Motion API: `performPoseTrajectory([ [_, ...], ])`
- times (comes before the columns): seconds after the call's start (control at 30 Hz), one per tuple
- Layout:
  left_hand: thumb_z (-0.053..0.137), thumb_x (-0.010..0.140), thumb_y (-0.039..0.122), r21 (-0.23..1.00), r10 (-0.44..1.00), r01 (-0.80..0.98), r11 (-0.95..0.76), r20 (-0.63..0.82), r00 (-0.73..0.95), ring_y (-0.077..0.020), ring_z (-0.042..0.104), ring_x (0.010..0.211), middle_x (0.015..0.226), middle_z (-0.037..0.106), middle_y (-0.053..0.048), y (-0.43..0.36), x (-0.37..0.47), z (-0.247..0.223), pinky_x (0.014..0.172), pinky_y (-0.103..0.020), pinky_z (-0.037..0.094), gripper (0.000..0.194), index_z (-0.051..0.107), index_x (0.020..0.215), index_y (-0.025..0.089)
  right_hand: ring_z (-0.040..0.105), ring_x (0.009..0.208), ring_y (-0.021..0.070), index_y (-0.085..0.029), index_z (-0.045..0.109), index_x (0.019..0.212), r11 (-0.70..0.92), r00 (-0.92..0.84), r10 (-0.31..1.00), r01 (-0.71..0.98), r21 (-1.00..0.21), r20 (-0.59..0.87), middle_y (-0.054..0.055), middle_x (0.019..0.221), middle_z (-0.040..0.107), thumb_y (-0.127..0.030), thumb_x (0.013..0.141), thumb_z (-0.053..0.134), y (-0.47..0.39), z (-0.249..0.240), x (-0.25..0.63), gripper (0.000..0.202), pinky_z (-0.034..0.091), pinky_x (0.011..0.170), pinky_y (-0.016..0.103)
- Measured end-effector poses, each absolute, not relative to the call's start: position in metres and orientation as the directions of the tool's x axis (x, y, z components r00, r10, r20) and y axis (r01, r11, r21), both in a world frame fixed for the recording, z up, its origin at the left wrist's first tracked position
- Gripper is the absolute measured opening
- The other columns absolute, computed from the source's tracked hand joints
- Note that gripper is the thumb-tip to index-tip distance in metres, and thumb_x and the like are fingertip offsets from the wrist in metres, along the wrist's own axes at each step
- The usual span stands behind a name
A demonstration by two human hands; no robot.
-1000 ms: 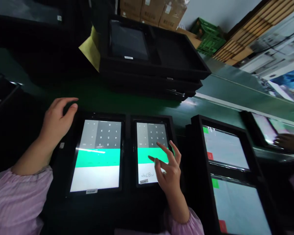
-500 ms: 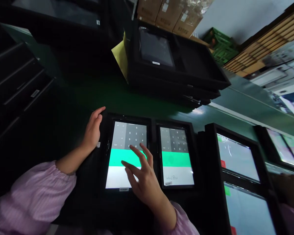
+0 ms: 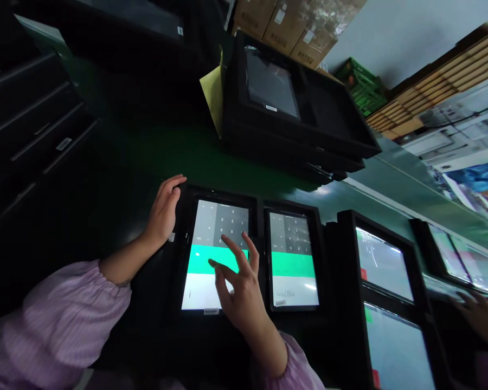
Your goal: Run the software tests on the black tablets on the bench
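Two lit tablets lie side by side in a black tray (image 3: 329, 292), each showing an upside-down calculator with a green band. Over the screen of the left tablet (image 3: 197, 292) is my right hand (image 3: 244, 290), its fingers spread and the index fingertip at or just above the green band. Whether it touches the glass I cannot tell. It holds nothing and hides part of the keypad. Along the tray's left edge rests my left hand (image 3: 162, 214), empty, fingers stretched out. The right tablet (image 3: 295, 265) has a row of characters in its white area; neither hand is on it.
To the right stands another black tray (image 3: 352, 233) with two lit tablets. Beyond it is another person's hand (image 3: 480, 314). Stacked black trays (image 3: 337, 108) sit at the back, the top one holding a dark tablet (image 3: 270, 81). More dark trays (image 3: 36, 130) are stacked at the left.
The view has shifted slightly. My right index finger stays over the green band, and a small mark now shows in the left tablet's white area. The other person's hand has changed its pose.
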State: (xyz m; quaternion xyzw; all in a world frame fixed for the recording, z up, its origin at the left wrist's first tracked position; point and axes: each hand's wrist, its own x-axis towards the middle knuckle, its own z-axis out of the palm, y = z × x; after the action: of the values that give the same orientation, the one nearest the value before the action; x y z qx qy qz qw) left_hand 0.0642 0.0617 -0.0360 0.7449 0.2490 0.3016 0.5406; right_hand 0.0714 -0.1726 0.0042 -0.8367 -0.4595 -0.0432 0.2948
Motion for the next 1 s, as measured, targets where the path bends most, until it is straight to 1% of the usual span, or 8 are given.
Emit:
performPoseTrajectory([
  [0.17,0.04,0.1,0.04,0.956,0.701,0.032,-0.292,0.192,0.687,-0.0219,0.05,0.138,0.14,0.061,-0.011,0.062,0.065,-0.037,0.123,-0.042,0.03,0.039,0.066,0.121,0.02,0.016,0.156,0.0384,-0.028,0.078,0.114,-0.371,0.524,0.798,0.816,-0.442,0.297,0.008,0.156,0.047,-0.018,0.1,0.056,-0.169,0.003,0.067,0.028,0.043,0.113,0.068],
  [0.23,0.04,0.1,0.039,0.956,0.701,0.023,-0.293,0.198,0.685,-0.0221,0.051,0.138,0.14,0.061,-0.011,0.063,0.066,-0.038,0.123,-0.042,0.03,0.039,0.066,0.12,0.019,0.016,0.156,0.0384,-0.027,0.077,0.114,-0.383,0.539,0.791,0.805,-0.453,0.29,0.007,0.156,0.047,-0.018,0.1,0.055,-0.17,0.004,0.07,0.028,0.043,0.113,0.068],
  [0.37,0.041,0.099,0.038,0.956,0.699,0.016,-0.294,0.204,0.685,-0.0231,0.051,0.138,0.137,0.063,-0.009,0.064,0.067,-0.04,0.124,-0.043,0.029,0.036,0.067,0.117,0.022,0.024,0.153,0.0367,-0.023,0.08,0.103,-0.493,0.657,0.653,0.747,-0.447,0.377,0.01,0.149,0.054,-0.019,0.102,0.051,-0.183,0.002,0.09,0.03,0.049,0.108,0.063],
  [0.43,0.041,0.098,0.038,0.956,0.701,0.018,-0.294,0.202,0.684,-0.0235,0.051,0.137,0.137,0.063,-0.008,0.064,0.067,-0.04,0.124,-0.044,0.029,0.034,0.067,0.115,0.023,0.027,0.151,0.0375,-0.022,0.081,0.099,-0.551,0.7,0.589,0.713,-0.433,0.404,0.011,0.146,0.056,-0.022,0.104,0.049,-0.191,-0.001,0.1,0.032,0.049,0.107,0.064],
  [0.5,0.042,0.098,0.038,0.956,0.703,0.02,-0.294,0.201,0.683,-0.0238,0.051,0.137,0.137,0.062,-0.009,0.064,0.067,-0.04,0.124,-0.044,0.029,0.034,0.067,0.115,0.023,0.027,0.151,0.0385,-0.023,0.081,0.099,-0.579,0.72,0.57,0.694,-0.429,0.396,0.011,0.146,0.056,-0.026,0.105,0.048,-0.195,-0.003,0.107,0.034,0.048,0.106,0.065],
  [0.73,0.042,0.098,0.037,0.955,0.694,0.036,-0.295,0.188,0.695,-0.0239,0.05,0.137,0.138,0.062,-0.01,0.065,0.066,-0.039,0.123,-0.045,0.03,0.035,0.068,0.114,0.022,0.019,0.154,0.0388,-0.026,0.079,0.114,-0.58,0.696,0.638,0.716,-0.389,0.329,0.008,0.157,0.045,-0.028,0.105,0.048,-0.193,-0.01,0.107,0.032,0.046,0.109,0.065],
  [0.9,0.042,0.098,0.037,0.958,0.703,0.035,-0.286,0.185,0.686,-0.0231,0.05,0.138,0.137,0.062,-0.01,0.064,0.066,-0.038,0.124,-0.045,0.029,0.034,0.068,0.113,0.022,0.023,0.153,0.0389,-0.023,0.08,0.107,-0.617,0.722,0.591,0.692,-0.375,0.359,0.011,0.15,0.053,-0.026,0.105,0.049,-0.198,-0.008,0.111,0.032,0.046,0.109,0.066],
  [1.0,0.042,0.098,0.036,0.958,0.702,0.035,-0.286,0.184,0.688,-0.023,0.05,0.138,0.138,0.062,-0.009,0.064,0.066,-0.038,0.124,-0.046,0.029,0.033,0.068,0.114,0.023,0.025,0.152,0.0366,-0.023,0.08,0.107,-0.542,0.673,0.63,0.739,-0.4,0.388,0.01,0.148,0.054,-0.021,0.103,0.049,-0.194,0.0,0.102,0.031,0.049,0.108,0.064],
])
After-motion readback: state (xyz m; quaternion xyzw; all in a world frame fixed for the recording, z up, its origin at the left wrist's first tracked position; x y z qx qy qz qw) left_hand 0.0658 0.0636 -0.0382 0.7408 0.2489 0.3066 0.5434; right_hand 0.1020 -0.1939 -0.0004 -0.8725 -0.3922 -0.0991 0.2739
